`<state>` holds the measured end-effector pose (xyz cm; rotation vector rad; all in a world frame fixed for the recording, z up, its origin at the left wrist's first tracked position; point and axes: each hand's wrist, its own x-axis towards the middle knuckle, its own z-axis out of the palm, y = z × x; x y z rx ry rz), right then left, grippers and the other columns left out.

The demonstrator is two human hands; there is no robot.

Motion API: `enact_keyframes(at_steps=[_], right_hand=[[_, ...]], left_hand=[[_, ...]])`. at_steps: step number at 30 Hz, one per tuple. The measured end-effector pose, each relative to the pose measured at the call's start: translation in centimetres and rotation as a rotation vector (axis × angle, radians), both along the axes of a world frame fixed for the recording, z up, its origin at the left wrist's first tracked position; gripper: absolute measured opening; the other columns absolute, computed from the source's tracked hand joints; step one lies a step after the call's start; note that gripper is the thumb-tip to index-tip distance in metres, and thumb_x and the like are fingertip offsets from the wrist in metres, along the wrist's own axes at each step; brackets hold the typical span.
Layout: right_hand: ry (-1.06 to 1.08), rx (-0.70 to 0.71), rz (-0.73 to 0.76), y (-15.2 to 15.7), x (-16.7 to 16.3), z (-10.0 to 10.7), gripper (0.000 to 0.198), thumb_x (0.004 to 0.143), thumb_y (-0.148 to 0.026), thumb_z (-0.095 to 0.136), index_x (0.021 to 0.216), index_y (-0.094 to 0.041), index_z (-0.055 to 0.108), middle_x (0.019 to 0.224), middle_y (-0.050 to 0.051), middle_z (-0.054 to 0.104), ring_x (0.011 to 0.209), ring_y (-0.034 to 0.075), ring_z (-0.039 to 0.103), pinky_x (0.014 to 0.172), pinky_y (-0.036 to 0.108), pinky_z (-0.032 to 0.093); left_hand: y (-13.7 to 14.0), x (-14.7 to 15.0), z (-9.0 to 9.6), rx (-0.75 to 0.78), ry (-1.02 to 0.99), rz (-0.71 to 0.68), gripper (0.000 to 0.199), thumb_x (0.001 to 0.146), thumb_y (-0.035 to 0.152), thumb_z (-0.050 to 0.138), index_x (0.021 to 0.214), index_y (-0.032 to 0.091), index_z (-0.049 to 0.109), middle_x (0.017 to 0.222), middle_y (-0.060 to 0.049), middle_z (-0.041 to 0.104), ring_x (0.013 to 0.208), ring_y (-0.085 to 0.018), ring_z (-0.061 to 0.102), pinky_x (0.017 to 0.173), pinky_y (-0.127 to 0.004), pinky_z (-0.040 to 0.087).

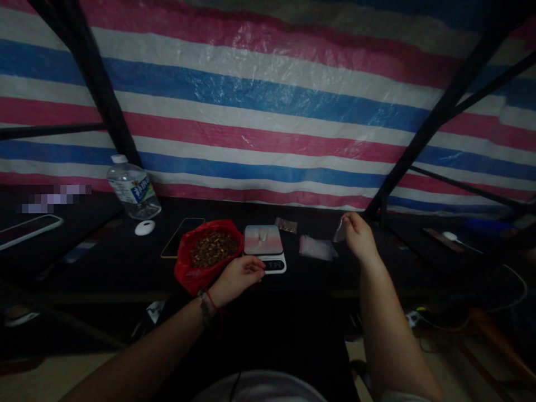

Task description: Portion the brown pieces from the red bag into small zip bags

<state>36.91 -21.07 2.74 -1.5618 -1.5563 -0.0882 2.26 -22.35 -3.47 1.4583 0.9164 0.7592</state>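
Note:
My left hand (239, 274) rests by the front left corner of a small white digital scale (275, 264), fingers loosely stretched towards its display, with nothing visible in them. On the scale's shiny plate stands a small clear cup (263, 237). Just left of the scale, a red plastic bag (187, 273) lies open, full of small brownish, gold-toned pieces (213, 248). My right hand (359, 237) pinches a small clear plastic bag (339, 230) above the table. Beneath and left of it lies a stack of clear bags (317, 248). A filled little bag (286, 225) sits behind the scale.
A clear plastic bottle (136, 190) stands at the back left, with a white rounded object (144, 228) before it. One phone (178, 237) lies beside the red bag, another (29, 230) further left. Dark metal posts (402, 167) flank the black table (234, 207); striped sheeting hangs behind.

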Motion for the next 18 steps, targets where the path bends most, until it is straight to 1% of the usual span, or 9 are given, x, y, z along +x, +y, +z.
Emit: enact_keyframes(at_steps=[1, 3, 6, 8, 10, 12, 14, 15, 18], right_hand=[[-0.103, -0.068, -0.012, 0.4, 0.8, -0.6, 0.022, 0.086, -0.028, 0.04, 0.083, -0.017, 0.058, 0.076, 0.005, 0.06, 0.073, 0.018, 0.055, 0.069, 0.029, 0.039], [-0.274, -0.229, -0.005, 1.5, 1.3, -2.5, 0.023, 0.085, -0.021, 0.038, 0.084, -0.015, 0.06, 0.08, 0.007, 0.062, 0.078, 0.019, 0.055, 0.074, 0.029, 0.038], [-0.41, -0.466, -0.029, 3.3, 0.4, -6.3, 0.024, 0.084, -0.018, 0.04, 0.092, -0.016, 0.063, 0.091, 0.009, 0.063, 0.089, 0.019, 0.053, 0.08, 0.028, 0.035], [-0.449, -0.548, -0.044, 4.1, -0.4, -8.5, 0.024, 0.087, -0.021, 0.041, 0.095, -0.017, 0.064, 0.097, 0.01, 0.062, 0.094, 0.021, 0.051, 0.082, 0.03, 0.034], [-0.447, -0.553, -0.037, 4.6, -0.8, -9.9, 0.024, 0.089, -0.026, 0.042, 0.098, -0.019, 0.063, 0.104, 0.009, 0.06, 0.101, 0.022, 0.048, 0.084, 0.032, 0.034], [-0.415, -0.491, -0.058, 5.1, -0.9, -10.1, 0.025, 0.09, -0.028, 0.042, 0.103, -0.021, 0.062, 0.112, 0.009, 0.058, 0.106, 0.024, 0.045, 0.088, 0.034, 0.033], [-0.385, -0.419, -0.077, 6.0, -1.1, -9.4, 0.027, 0.09, -0.028, 0.04, 0.106, -0.021, 0.061, 0.117, 0.009, 0.055, 0.109, 0.024, 0.043, 0.09, 0.035, 0.032], [-0.381, -0.398, -0.062, 6.5, -1.3, -8.8, 0.027, 0.09, -0.028, 0.04, 0.108, -0.021, 0.06, 0.118, 0.009, 0.055, 0.11, 0.024, 0.043, 0.092, 0.036, 0.032], [-0.414, -0.423, 0.088, 8.8, -3.2, -7.2, 0.034, 0.085, -0.028, 0.048, 0.117, -0.02, 0.055, 0.123, 0.009, 0.052, 0.114, 0.024, 0.042, 0.095, 0.035, 0.032]], left_hand=[[0.0, 0.0, 0.0, 0.013, 0.004, -0.011, 0.021, 0.066, 0.025, 0.066, 0.083, 0.012, 0.061, 0.07, -0.001, 0.062, 0.064, -0.011, 0.058, 0.063, -0.023, 0.044], [-0.1, 0.0, -0.2, 0.037, 0.019, -0.042, 0.021, 0.067, 0.025, 0.066, 0.082, 0.012, 0.061, 0.071, -0.001, 0.061, 0.065, -0.011, 0.058, 0.063, -0.024, 0.044], [-0.1, 0.0, -0.7, 0.048, 0.057, -0.095, 0.021, 0.069, 0.027, 0.066, 0.082, 0.012, 0.062, 0.07, -0.001, 0.061, 0.064, -0.012, 0.058, 0.062, -0.024, 0.044], [0.1, -0.1, -1.1, 0.047, 0.069, -0.119, 0.021, 0.07, 0.028, 0.065, 0.083, 0.012, 0.062, 0.071, -0.001, 0.061, 0.064, -0.012, 0.058, 0.062, -0.024, 0.044], [0.2, -0.1, -1.4, 0.046, 0.07, -0.13, 0.021, 0.07, 0.029, 0.065, 0.084, 0.012, 0.062, 0.072, -0.001, 0.061, 0.065, -0.012, 0.059, 0.063, -0.024, 0.045], [0.3, -0.1, -1.6, 0.042, 0.071, -0.127, 0.021, 0.071, 0.029, 0.064, 0.084, 0.012, 0.061, 0.072, -0.001, 0.061, 0.064, -0.012, 0.059, 0.062, -0.024, 0.045], [0.3, 0.0, -1.5, 0.041, 0.082, -0.122, 0.021, 0.071, 0.029, 0.064, 0.083, 0.012, 0.061, 0.071, -0.001, 0.061, 0.064, -0.012, 0.059, 0.062, -0.024, 0.045], [0.3, 0.0, -1.5, 0.043, 0.088, -0.121, 0.02, 0.071, 0.029, 0.063, 0.082, 0.012, 0.062, 0.071, -0.001, 0.061, 0.063, -0.012, 0.059, 0.061, -0.023, 0.045], [0.2, 0.0, -1.4, 0.055, 0.1, -0.122, 0.019, 0.072, 0.029, 0.063, 0.081, 0.013, 0.062, 0.069, 0.0, 0.061, 0.063, -0.012, 0.059, 0.062, -0.023, 0.045]])
